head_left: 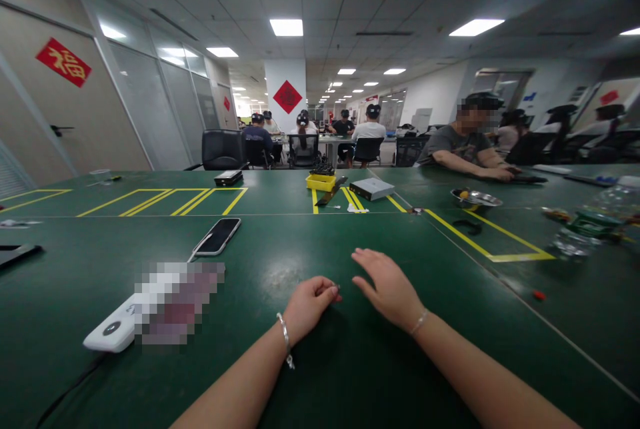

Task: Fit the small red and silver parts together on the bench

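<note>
Nearest, the left hand [309, 306] is low over the tabletop [270, 242] at twelve o'clock, fingers curled, with thumb and forefinger pinched on a small thing [337, 288], too small and too covered to make out. The right hand [393, 289] is just beside it, towards one o'clock, spread open with the thumb well off the fingers; nothing shows in its grasp.

The step in hand looks like a fingertip hold by the left alone, the right free and not touching the small thing. Any two-handed handling would call for the right to come in and narrow to a pinch, with the left keeping its grip light yet steady, since so little of the piece stands clear of the fingertips.

At ten o'clock lies a white device [113, 332], partly blurred out; a red bit [539, 295] lies at two. Farther off, a phone [219, 237] is at eleven and a bottle [580, 232] at two. Beyond come a bowl [498, 202] at one, a yellow tray [321, 182] at twelve and a silver box [372, 188] to its right. Past these, towards one, sits a person [457, 146].
</note>
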`<action>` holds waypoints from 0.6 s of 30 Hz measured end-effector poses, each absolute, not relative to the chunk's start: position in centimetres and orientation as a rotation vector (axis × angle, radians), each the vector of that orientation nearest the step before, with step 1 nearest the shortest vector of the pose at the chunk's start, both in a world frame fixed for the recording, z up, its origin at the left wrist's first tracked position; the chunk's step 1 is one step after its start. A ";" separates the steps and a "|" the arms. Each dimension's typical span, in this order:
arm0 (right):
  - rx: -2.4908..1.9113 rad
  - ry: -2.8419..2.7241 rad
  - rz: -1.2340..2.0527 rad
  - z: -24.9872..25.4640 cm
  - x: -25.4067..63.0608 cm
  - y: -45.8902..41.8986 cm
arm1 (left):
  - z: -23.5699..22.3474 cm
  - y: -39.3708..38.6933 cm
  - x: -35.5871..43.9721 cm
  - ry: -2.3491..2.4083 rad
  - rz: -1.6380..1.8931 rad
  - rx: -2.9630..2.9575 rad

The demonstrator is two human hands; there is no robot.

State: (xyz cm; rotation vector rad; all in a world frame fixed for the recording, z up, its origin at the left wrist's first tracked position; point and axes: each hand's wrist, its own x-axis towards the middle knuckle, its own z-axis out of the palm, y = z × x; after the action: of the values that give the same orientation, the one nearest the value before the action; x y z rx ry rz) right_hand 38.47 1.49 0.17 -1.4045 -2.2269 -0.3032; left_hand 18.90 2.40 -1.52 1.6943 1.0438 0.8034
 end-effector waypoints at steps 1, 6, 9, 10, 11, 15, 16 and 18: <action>-1.563 -2.122 -0.366 0.3 40.6 2.0 | -1.6 2.4 18.8 1.046 0.814 1.689; -2.341 -1.425 -0.544 -0.6 53.9 2.0 | -1.9 2.6 18.7 1.028 0.838 1.690; -2.600 -1.103 -0.305 -1.7 59.7 0.6 | -1.8 2.6 18.8 1.015 0.833 1.697; -2.652 -1.041 -0.223 -2.1 61.0 0.3 | -1.8 2.5 18.8 1.012 0.827 1.697; -2.693 -1.002 -0.148 -2.5 62.1 0.1 | -1.7 2.5 18.8 1.010 0.822 1.697; -2.762 -0.999 0.081 -3.9 64.5 0.3 | -1.7 2.5 18.7 1.009 0.812 1.703; -2.759 -0.995 0.091 -4.2 64.9 0.4 | -1.7 2.5 18.7 1.016 0.814 1.707; -2.646 -1.018 -0.055 -4.8 65.5 0.7 | -1.7 2.5 18.8 1.034 0.813 1.715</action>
State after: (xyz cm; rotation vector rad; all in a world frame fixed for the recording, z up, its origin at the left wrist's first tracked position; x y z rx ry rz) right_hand 65.49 0.68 -4.78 -2.6464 -1.0176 -0.0548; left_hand 18.75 2.52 -1.70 1.7146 1.0340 0.8128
